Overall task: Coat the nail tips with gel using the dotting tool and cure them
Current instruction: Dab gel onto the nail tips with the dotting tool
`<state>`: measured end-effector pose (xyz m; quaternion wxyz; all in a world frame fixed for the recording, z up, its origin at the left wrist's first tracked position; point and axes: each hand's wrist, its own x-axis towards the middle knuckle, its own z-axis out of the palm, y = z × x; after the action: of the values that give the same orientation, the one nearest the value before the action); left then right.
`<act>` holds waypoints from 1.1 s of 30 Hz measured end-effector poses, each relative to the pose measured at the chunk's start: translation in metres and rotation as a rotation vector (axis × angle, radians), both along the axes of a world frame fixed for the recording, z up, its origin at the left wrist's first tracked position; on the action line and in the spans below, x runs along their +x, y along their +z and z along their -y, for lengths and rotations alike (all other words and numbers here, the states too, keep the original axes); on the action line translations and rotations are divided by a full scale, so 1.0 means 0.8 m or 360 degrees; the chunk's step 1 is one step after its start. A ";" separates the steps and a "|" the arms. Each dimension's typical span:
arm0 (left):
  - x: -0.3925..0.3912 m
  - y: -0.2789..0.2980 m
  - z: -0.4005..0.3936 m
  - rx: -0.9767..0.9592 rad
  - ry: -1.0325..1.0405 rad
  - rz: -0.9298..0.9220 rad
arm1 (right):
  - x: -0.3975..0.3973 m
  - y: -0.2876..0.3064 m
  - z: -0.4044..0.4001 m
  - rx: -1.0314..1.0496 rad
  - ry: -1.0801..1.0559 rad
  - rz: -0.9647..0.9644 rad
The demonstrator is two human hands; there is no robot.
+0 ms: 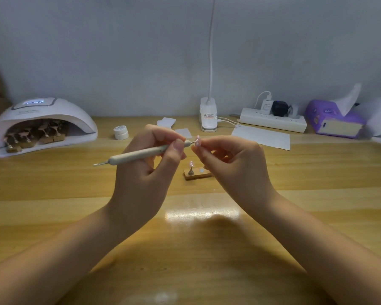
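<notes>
My left hand (pixel 147 164) grips a pale dotting tool (pixel 139 154) like a pen, its metal tip touching a small pink nail tip (pixel 197 140). My right hand (pixel 231 161) pinches that nail tip by its stand, above the table. Below the hands a wooden holder block (pixel 198 175) carries one more nail tip (pixel 191 165) on a small stand. A white gel jar (pixel 121 132) sits behind my left hand. The white curing lamp (pixel 42 124) at the far left is lit and has several nail stands inside.
A clip lamp base (pixel 208 117) stands at the back middle, with a power strip (pixel 273 122) and chargers to its right. A purple tissue box (pixel 334 119) is at the far right. White paper sheets (pixel 262 137) lie behind my right hand on the wooden table (pixel 75 194).
</notes>
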<state>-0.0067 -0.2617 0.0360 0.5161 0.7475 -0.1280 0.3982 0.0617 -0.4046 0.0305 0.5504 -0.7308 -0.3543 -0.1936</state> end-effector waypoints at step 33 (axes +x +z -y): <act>0.018 -0.048 -0.012 -0.0339 0.0061 -0.0316 | 0.046 -0.053 0.001 -0.0767 -0.0494 -0.0289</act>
<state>0.0079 -0.2522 -0.0022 0.5949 0.7265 -0.0189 0.3435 0.0988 -0.4052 -0.0117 0.3544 -0.9001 -0.2234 -0.1195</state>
